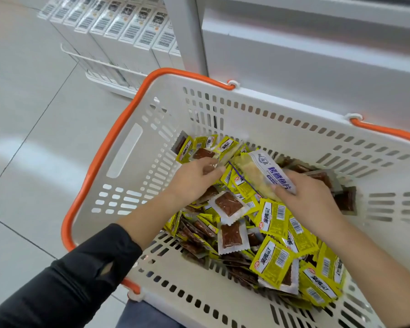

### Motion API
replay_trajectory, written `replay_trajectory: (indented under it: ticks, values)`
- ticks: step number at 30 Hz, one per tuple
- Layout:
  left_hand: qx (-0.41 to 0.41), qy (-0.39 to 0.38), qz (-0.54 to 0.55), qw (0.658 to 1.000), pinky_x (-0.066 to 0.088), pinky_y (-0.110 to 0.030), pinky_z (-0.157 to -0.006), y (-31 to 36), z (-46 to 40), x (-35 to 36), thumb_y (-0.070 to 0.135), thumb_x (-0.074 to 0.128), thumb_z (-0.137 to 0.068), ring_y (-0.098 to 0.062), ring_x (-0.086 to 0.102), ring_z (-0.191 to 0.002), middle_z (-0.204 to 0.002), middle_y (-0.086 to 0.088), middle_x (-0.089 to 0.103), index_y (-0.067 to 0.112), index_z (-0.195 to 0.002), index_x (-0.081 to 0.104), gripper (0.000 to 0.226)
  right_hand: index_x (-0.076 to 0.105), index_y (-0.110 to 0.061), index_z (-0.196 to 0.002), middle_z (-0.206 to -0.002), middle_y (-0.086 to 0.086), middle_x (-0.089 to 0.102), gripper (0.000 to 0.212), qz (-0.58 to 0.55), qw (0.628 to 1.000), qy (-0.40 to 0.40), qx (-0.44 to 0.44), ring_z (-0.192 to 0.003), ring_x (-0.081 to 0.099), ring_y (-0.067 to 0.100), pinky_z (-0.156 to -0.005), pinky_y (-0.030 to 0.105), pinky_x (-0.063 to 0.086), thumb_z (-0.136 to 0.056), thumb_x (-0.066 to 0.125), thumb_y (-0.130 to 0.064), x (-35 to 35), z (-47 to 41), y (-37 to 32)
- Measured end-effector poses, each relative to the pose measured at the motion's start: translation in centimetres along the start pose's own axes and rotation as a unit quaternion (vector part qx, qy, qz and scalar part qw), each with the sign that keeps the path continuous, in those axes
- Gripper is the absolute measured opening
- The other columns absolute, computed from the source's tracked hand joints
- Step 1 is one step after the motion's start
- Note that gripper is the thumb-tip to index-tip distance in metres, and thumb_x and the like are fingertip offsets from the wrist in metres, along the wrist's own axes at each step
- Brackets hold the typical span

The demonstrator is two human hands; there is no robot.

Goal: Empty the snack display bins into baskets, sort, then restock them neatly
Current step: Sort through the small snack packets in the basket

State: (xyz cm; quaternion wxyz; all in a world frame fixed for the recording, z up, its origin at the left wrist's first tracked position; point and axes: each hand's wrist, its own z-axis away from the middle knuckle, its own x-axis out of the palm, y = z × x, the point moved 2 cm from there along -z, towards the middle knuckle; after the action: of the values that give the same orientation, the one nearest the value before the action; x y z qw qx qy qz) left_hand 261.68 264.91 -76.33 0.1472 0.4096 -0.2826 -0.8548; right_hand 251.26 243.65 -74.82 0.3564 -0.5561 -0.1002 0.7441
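Many small snack packets (272,221) lie loose in the white basket (126,150) w/ orange handles (100,157); most are yellow, some turned over so the clear side shows brown content. Far left, on the floor by the shelf, stands a row of white boxes (118,31) w/ barcodes, not part of this step.

Left hand (194,178) reaches into the far-left part of the pile. Its fingers are bent down onto a few packets near the basket wall; I think it pinches one or two, but the picture is blurred there, so I cannot tell for sure. A black sleeve (81,275) covers that forearm.

Right hand (310,197) is more to the right & holds one different item: a longer white-and-clear pouch w/ blue letters (265,171). Thumb and fingers close on its near-right end. The pouch is lifted a bit above the yellow packets. Its long axis goes diagonal, from the hand at near-right up to far-left, the free end pointing toward the left hand.

Step, as I judge: sorting. The odd pouch is being separated from the yellow ones. Next move probably needs lifting it clear w/o dragging neighbours, then placing it apart from this basket; where exactly, not visible. Restock is not yet begun.
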Motion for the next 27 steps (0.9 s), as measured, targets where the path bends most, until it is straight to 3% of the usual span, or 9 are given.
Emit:
replay_trajectory:
  ticks: [4,6,9,12,15,18,20,23,27]
  values:
    - [-0.011,0.068,-0.137,0.988,0.031,-0.033,-0.061,0.6,0.0,-1.0,0.021,0.047,-0.099,-0.033,0.055,-0.075,-0.064,-0.003,0.053,0.011,-0.071,0.053,0.030,0.067,-0.023,-0.112,-0.079,0.002,0.066,0.023,-0.025,0.998,0.054,-0.001,-0.076,0.060,0.026,-0.062,0.033,0.040,-0.095,0.055,-0.032,-0.7,-0.1,-0.1]
    - [-0.021,0.112,-0.085,0.990,0.037,-0.036,-0.064,0.7,0.4,-2.5,0.013,0.053,-0.095,-0.035,0.059,-0.079,-0.073,-0.013,0.063,0.004,-0.077,0.062,0.023,0.070,-0.026,-0.102,-0.065,-0.004,0.059,0.016,-0.075,0.994,0.077,0.003,-0.064,0.054,0.020,-0.057,0.032,0.037,-0.094,0.057,-0.032,-1.5,0.0,-0.3]
    - [-0.003,0.198,0.011,0.980,0.043,-0.015,-0.063,1.6,2.7,-5.9,0.011,0.063,-0.091,-0.011,0.064,-0.080,-0.092,-0.002,0.069,0.012,-0.095,0.072,0.010,0.067,-0.033,-0.091,-0.068,-0.007,0.063,0.006,-0.192,0.977,0.090,0.021,-0.061,0.054,0.009,-0.058,0.028,0.040,-0.092,0.061,-0.032,-3.1,0.8,-1.0]
    - [0.053,0.238,0.108,0.964,0.037,0.001,-0.059,4.0,6.2,-8.9,0.009,0.066,-0.089,0.017,0.059,-0.067,-0.087,0.011,0.067,0.020,-0.088,0.068,0.012,0.067,-0.029,-0.097,-0.078,-0.015,0.065,0.007,-0.315,0.941,0.118,0.038,-0.071,0.058,0.000,-0.061,0.020,0.043,-0.092,0.062,-0.028,-5.4,3.0,-1.6]
    - [0.108,0.245,0.189,0.945,0.042,-0.004,-0.056,7.5,9.5,-10.2,0.008,0.067,-0.088,0.012,0.062,-0.062,-0.074,0.017,0.068,0.022,-0.092,0.067,0.014,0.066,-0.034,-0.093,-0.079,-0.016,0.067,0.007,-0.383,0.909,0.157,0.046,-0.066,0.061,0.001,-0.059,0.021,0.047,-0.093,0.060,-0.030,-7.5,7.4,-1.5]
    - [0.152,0.212,0.188,0.947,0.045,-0.022,-0.065,12.0,11.6,-8.6,0.020,0.070,-0.088,0.003,0.062,-0.067,-0.074,0.013,0.068,0.030,-0.084,0.063,0.013,0.066,-0.035,-0.101,-0.085,-0.011,0.069,0.012,-0.426,0.876,0.218,0.058,-0.071,0.063,0.003,-0.057,0.022,0.048,-0.093,0.059,-0.030,-9.1,13.3,0.0]
    - [0.185,0.146,0.153,0.960,0.042,-0.020,-0.068,15.8,12.6,-6.2,0.026,0.073,-0.086,0.002,0.059,-0.073,-0.080,0.010,0.064,0.032,-0.081,0.059,0.016,0.064,-0.034,-0.104,-0.090,-0.015,0.068,0.015,-0.455,0.845,0.268,0.090,-0.078,0.064,0.001,-0.054,0.015,0.046,-0.094,0.058,-0.027,-9.9,17.5,1.7]
    - [0.251,0.029,0.070,0.965,0.037,-0.009,-0.067,21.8,14.0,-1.6,0.027,0.074,-0.085,0.005,0.058,-0.079,-0.084,0.011,0.062,0.022,-0.092,0.060,0.017,0.061,-0.034,-0.103,-0.097,-0.016,0.066,0.014,-0.486,0.793,0.334,0.157,-0.093,0.061,0.004,-0.067,0.026,0.048,-0.096,0.056,-0.023,-10.9,23.3,5.0]
    - [0.289,-0.066,0.034,0.954,0.039,-0.015,-0.064,28.5,16.4,4.4,0.017,0.070,-0.087,-0.017,0.058,-0.086,-0.086,-0.001,0.062,0.015,-0.097,0.059,0.014,0.062,-0.018,-0.114,-0.095,-0.004,0.067,0.019,-0.502,0.745,0.380,0.221,-0.086,0.062,0.016,-0.057,0.026,0.049,-0.097,0.055,-0.020,-12.2,29.2,8.7]
